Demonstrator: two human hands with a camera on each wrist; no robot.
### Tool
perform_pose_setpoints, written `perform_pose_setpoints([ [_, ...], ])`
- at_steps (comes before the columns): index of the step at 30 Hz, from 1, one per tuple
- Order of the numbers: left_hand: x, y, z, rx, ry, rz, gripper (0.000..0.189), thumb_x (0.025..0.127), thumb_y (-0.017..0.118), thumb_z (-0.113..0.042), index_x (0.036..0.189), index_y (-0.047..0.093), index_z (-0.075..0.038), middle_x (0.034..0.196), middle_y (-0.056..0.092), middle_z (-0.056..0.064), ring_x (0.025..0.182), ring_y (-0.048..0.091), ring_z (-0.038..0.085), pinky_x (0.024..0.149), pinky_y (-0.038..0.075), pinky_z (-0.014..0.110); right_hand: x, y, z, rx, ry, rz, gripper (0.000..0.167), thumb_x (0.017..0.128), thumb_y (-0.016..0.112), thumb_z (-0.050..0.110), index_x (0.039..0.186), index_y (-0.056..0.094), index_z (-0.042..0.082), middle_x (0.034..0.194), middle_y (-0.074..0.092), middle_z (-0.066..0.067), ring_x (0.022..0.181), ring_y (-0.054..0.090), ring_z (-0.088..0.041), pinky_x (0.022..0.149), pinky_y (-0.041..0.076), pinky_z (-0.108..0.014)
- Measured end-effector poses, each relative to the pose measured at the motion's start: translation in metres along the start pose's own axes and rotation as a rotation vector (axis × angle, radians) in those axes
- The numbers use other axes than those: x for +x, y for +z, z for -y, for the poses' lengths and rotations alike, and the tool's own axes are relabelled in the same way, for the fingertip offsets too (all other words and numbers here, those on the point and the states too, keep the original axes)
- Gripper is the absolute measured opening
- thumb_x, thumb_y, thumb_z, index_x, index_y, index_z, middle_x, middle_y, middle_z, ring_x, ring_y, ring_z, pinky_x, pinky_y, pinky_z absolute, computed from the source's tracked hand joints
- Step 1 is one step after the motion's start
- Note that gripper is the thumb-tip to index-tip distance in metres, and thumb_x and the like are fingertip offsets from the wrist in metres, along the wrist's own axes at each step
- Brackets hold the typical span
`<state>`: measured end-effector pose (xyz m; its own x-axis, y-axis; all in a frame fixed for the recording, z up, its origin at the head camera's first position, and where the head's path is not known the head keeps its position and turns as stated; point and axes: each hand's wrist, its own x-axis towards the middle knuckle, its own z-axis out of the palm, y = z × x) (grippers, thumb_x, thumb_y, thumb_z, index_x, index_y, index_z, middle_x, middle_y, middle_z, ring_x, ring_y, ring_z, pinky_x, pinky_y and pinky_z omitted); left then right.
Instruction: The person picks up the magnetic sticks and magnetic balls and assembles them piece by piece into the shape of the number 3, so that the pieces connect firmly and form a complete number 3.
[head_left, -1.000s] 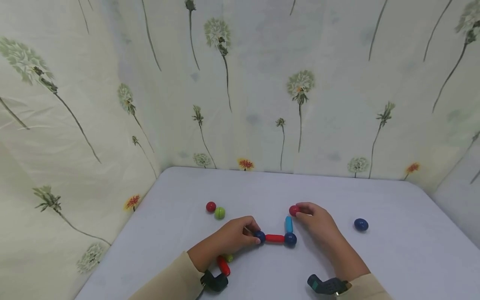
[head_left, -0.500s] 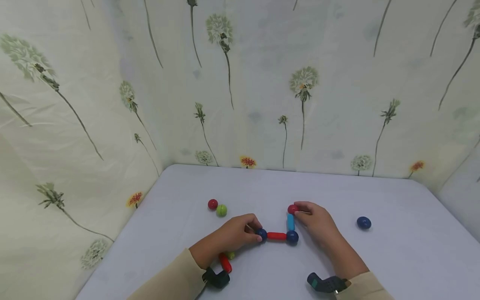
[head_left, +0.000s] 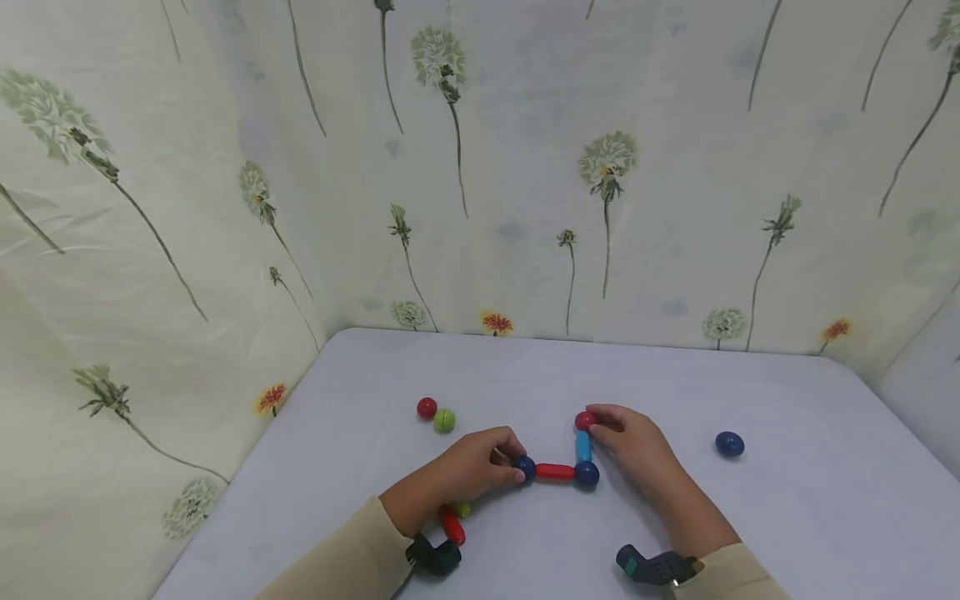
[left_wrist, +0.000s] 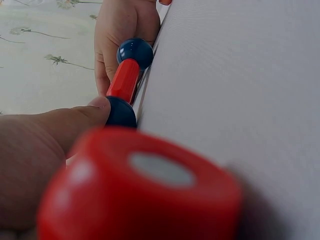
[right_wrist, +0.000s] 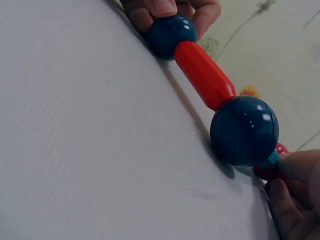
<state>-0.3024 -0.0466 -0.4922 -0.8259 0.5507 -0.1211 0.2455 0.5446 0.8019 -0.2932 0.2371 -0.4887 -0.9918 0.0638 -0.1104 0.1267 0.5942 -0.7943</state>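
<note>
My left hand (head_left: 474,463) pinches a dark blue ball (head_left: 527,468) between thumb and fingers. From that ball a red magnetic rod (head_left: 556,472) runs right to a second dark blue ball (right_wrist: 244,131). A light blue rod (head_left: 583,447) leads away from this corner ball toward the back of the table. At its far end is a red ball (head_left: 584,421), pinched by the thumb and fingers of my right hand (head_left: 636,443). In the right wrist view, the right hand's fingers and the corner ball hide most of the light blue rod.
Under my left wrist lie a red rod (head_left: 452,527) and a yellow-green piece (head_left: 462,508), partly covered. Toward the back left, a red ball (head_left: 427,407) sits beside a green ball (head_left: 444,420). Another dark blue ball (head_left: 730,444) rests off to the right on the white table (head_left: 810,517).
My right hand has brought the red ball from just beyond the light blue rod against its far end. My left hand keeps its hold, and the head view has shifted slightly.
</note>
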Motion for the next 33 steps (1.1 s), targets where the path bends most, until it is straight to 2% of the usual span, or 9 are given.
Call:
perform_pose_setpoints([
  [9, 0.0005, 0.0006, -0.002, 0.012, -0.02, -0.005, 0.022, 0.093, 0.082, -0.024, 0.107, 0.067, -0.032, 0.108, 0.069, -0.015, 0.094, 0.065, 0.007, 0.091, 0.056, 0.032, 0.0006, 0.0005, -0.0021, -0.039, -0.028, -0.008, 0.044, 0.106, 0.062, 0.024, 0.149, 0.057, 0.016, 0.152, 0.057, -0.014, 0.148, 0.044, -0.04, 0.117, 0.039, -0.06],
  [27, -0.0058, -0.0004, -0.0028, 0.016, -0.043, 0.001, 0.022, 0.093, 0.082, -0.023, 0.107, 0.066, -0.031, 0.108, 0.07, -0.014, 0.094, 0.064, 0.008, 0.09, 0.056, 0.033, -0.0018, 0.0078, -0.0022, -0.072, -0.039, 0.005, 0.046, 0.107, 0.061, 0.025, 0.151, 0.056, 0.018, 0.156, 0.054, -0.014, 0.15, 0.04, -0.043, 0.116, 0.04, -0.06],
  [33, -0.0038, 0.0003, -0.0041, 0.01, -0.001, -0.002, 0.02, 0.094, 0.081, -0.024, 0.107, 0.066, -0.031, 0.108, 0.07, -0.014, 0.095, 0.065, 0.006, 0.09, 0.056, 0.032, -0.004, 0.003, 0.0006, -0.038, -0.001, -0.013, 0.049, 0.107, 0.059, 0.031, 0.154, 0.052, 0.018, 0.156, 0.053, -0.013, 0.151, 0.039, -0.042, 0.114, 0.044, -0.058],
])
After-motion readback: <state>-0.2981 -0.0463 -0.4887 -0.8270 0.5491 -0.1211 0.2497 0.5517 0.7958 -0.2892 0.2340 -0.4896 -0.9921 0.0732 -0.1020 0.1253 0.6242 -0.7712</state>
